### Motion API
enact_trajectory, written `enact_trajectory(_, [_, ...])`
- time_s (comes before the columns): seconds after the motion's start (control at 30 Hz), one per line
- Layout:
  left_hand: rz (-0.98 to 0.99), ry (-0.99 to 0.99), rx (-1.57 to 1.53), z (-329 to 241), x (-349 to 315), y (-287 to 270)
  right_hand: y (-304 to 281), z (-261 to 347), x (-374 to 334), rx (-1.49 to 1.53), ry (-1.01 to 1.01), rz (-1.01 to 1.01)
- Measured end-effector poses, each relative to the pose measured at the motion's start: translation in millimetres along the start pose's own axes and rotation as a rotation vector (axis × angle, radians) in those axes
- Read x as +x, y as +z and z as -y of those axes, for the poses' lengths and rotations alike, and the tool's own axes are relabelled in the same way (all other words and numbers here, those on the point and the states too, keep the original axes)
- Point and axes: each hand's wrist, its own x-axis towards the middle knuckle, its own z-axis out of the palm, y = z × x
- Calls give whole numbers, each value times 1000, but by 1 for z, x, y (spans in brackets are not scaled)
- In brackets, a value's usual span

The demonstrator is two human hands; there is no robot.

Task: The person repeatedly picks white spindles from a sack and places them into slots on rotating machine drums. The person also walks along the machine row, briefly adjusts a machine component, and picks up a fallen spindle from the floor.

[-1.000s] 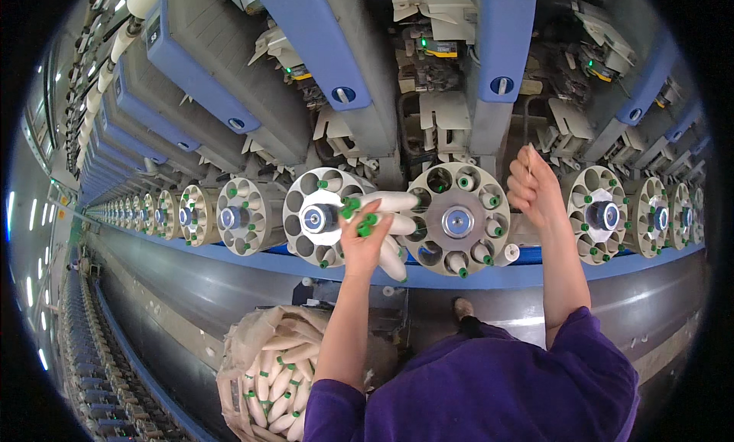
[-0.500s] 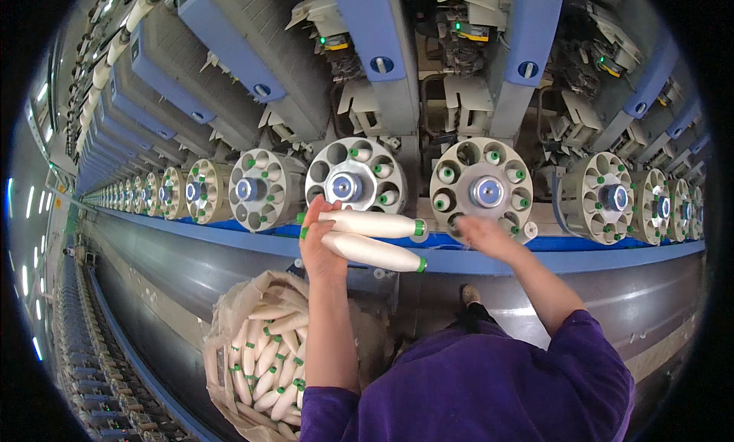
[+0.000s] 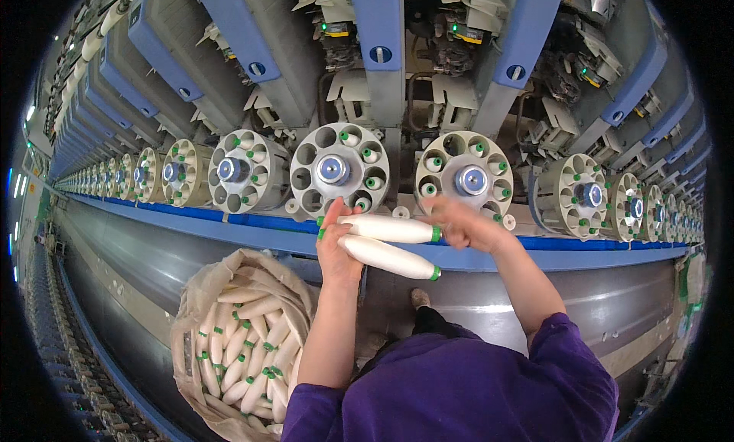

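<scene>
My left hand [image 3: 339, 247] grips two white yarn bobbins with green ends side by side: an upper bobbin [image 3: 390, 229] and a lower bobbin [image 3: 391, 258]. Their far tips point right and fan slightly apart. My right hand [image 3: 468, 226], fingers apart and partly curled, is close to the upper bobbin's green tip, with nothing visible in it. Behind it stands a round magazine [image 3: 478, 153] with bobbins in several pockets; the hand hides its lower left part. Another round magazine [image 3: 315, 193], above my left hand, holds bobbins on its right side, with bare pockets on the left.
A cloth sack [image 3: 191, 304] full of similar bobbins sits at lower left. More round magazines [image 3: 258, 195] line the blue rail [image 3: 260, 234] both ways. Blue and grey machine columns [image 3: 522, 29] rise behind them. My shoe [image 3: 420, 297] shows on the floor.
The view has shifted slightly to the right. My left hand has moved right with both bobbins. My right hand has drawn back from the magazine's lower left pocket toward the bobbin tips.
</scene>
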Motion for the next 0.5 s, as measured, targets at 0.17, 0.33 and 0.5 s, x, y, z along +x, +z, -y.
enact_trajectory(0.17, [-66,38,260,33,17,-2,-39,29,-22,-483,274,-116])
enact_trajectory(0.33, [150,508,988,122,20,28,-59,42,-42,-706,-1,134])
enact_trajectory(0.5, [744,675,1386,159,1,65,-47,62,-52,-642,-125,191])
